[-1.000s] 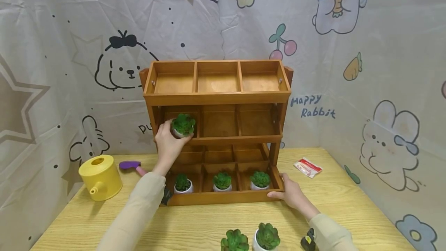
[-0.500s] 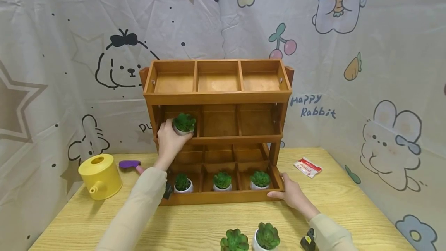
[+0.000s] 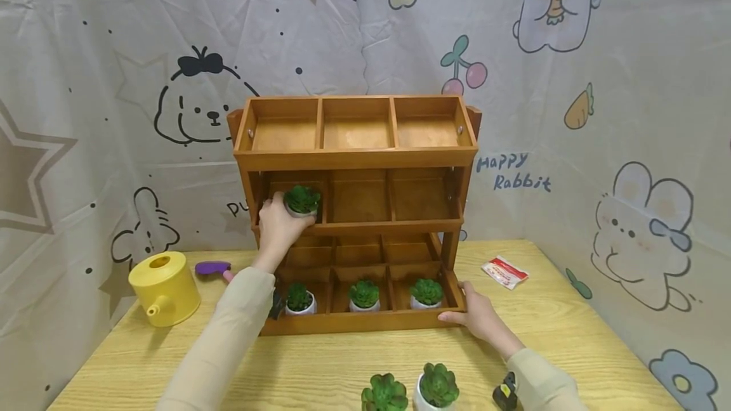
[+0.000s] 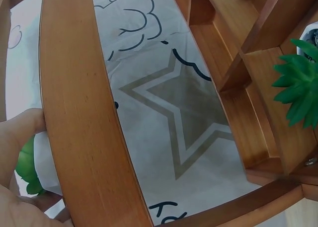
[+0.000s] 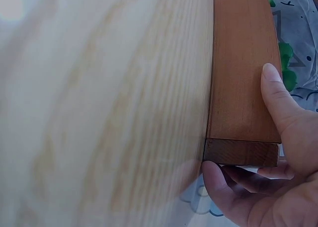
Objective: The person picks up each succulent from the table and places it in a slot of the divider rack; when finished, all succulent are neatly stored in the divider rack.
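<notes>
A wooden three-tier shelf (image 3: 354, 160) stands on the table, each tier split into compartments. In the middle tier's left compartment, my left hand (image 3: 280, 227) holds a small potted succulent (image 3: 302, 200) by its white pot. The left wrist view shows the fingers around the pot (image 4: 47, 172), partly hidden behind the tier's front board (image 4: 84, 103). My right hand (image 3: 480, 316) grips the lower right corner of the shelf. In the right wrist view its thumb lies on the front board (image 5: 246, 68), with fingers around the end.
Three potted succulents (image 3: 364, 297) sit in the bottom tier, one per compartment. Two more succulents (image 3: 438, 387) are at the near table edge. A yellow watering can (image 3: 164, 289) and a purple-headed tool (image 3: 213, 268) lie left; a red-white packet (image 3: 505, 272) lies right.
My left hand and the potted succulent have shifted slightly right and settled a little deeper into the compartment. The right hand keeps its place on the shelf corner.
</notes>
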### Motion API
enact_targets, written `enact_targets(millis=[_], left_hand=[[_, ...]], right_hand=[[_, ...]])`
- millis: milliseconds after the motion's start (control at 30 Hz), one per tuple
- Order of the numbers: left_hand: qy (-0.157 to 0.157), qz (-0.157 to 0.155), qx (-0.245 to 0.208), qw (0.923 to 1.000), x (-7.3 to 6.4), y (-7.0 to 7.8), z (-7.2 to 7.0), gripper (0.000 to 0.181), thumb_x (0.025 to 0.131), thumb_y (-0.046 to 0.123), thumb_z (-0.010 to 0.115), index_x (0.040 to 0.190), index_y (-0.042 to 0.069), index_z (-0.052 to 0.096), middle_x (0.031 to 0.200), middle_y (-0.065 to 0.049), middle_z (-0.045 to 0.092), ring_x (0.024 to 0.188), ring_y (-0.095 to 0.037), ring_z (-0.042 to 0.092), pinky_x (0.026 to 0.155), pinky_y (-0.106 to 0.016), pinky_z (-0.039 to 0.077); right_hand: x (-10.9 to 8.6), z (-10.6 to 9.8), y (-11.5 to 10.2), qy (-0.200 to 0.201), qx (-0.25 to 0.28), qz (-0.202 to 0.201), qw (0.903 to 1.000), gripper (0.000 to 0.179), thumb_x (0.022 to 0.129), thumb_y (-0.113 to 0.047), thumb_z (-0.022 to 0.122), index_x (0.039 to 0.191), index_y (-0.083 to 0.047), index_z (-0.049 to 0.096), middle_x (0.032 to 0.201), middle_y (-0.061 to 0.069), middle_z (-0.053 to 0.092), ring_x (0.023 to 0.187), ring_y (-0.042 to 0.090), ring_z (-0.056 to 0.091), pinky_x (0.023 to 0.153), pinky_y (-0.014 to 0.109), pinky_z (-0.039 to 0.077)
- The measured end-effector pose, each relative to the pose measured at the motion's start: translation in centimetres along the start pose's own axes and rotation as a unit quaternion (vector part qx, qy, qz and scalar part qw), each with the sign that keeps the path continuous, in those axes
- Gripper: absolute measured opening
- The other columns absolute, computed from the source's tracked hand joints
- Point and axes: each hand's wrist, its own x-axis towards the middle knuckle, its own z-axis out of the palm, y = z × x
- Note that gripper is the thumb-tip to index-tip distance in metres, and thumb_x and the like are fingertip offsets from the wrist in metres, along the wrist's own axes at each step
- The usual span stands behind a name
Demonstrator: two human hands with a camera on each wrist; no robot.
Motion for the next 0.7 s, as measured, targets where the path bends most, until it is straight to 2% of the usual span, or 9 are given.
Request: enact_targets(millis=[200, 700], left_hand=[[-0.007, -0.005, 0.002, 1.0, -0.05, -0.04, 0.02, 0.07, 0.074, 0.027, 0.077, 0.128, -0.006, 0.047, 0.12, -0.031, 0.05, 0.111, -0.046, 0.049, 0.091, -0.059, 0.044], [-0.007, -0.018, 0.008, 0.9998, -0.03, -0.05, 0.18, 0.069, 0.074, 0.026, 0.076, 0.124, -0.011, 0.046, 0.118, -0.031, 0.05, 0.112, -0.047, 0.05, 0.093, -0.058, 0.044]], right_hand=[[0.01, -0.01, 0.06, 0.0, 0.005, -0.003, 1.0, 0.086, 0.073, -0.04, 0.08, 0.129, 0.012, 0.04, 0.11, 0.029, 0.063, 0.1, 0.038, 0.063, 0.084, 0.049, 0.051], [-0.01, 0.05, 0.15, 0.0, 0.004, -0.003, 1.0, 0.087, 0.073, -0.041, 0.08, 0.129, 0.012, 0.04, 0.114, 0.031, 0.061, 0.103, 0.041, 0.062, 0.087, 0.051, 0.05]])
